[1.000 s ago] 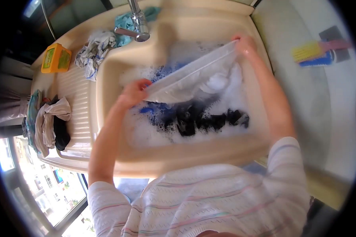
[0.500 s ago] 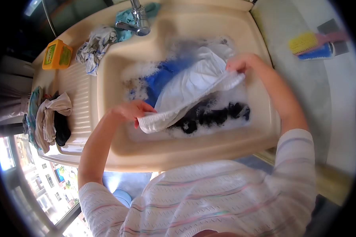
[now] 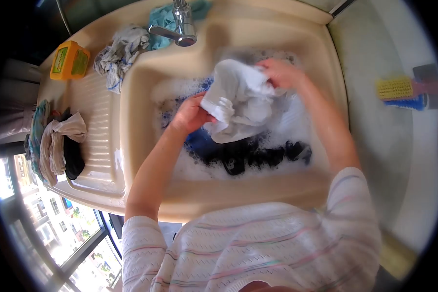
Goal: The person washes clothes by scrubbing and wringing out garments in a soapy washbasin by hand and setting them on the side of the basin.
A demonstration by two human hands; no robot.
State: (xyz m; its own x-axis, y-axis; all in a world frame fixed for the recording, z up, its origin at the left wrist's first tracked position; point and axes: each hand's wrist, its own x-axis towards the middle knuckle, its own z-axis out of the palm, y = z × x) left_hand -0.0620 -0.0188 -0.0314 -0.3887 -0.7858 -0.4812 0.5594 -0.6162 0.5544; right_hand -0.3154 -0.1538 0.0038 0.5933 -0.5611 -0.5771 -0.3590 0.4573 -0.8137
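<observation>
A wet white garment (image 3: 246, 104) is bunched up between my two hands, just above the soapy water of the beige sink (image 3: 233, 192). My left hand (image 3: 192, 113) is closed on its left edge. On the upper right side of the cloth, my right hand (image 3: 280, 74) grips it with bent fingers. Below, black cloth (image 3: 248, 155) lies in the suds, with blue cloth (image 3: 198, 140) beside it, partly under foam.
The faucet (image 3: 184, 24) stands at the back, near a teal cloth (image 3: 161, 22). Left are a crumpled white-and-blue cloth (image 3: 119, 53), an orange container (image 3: 69, 61) and a beige garment (image 3: 58, 141). Brushes, one yellow (image 3: 394, 89), are at the right.
The white garment, stretched between my hands before, is now bunched and folded. My hands have come closer together, and my left hand has moved up and right.
</observation>
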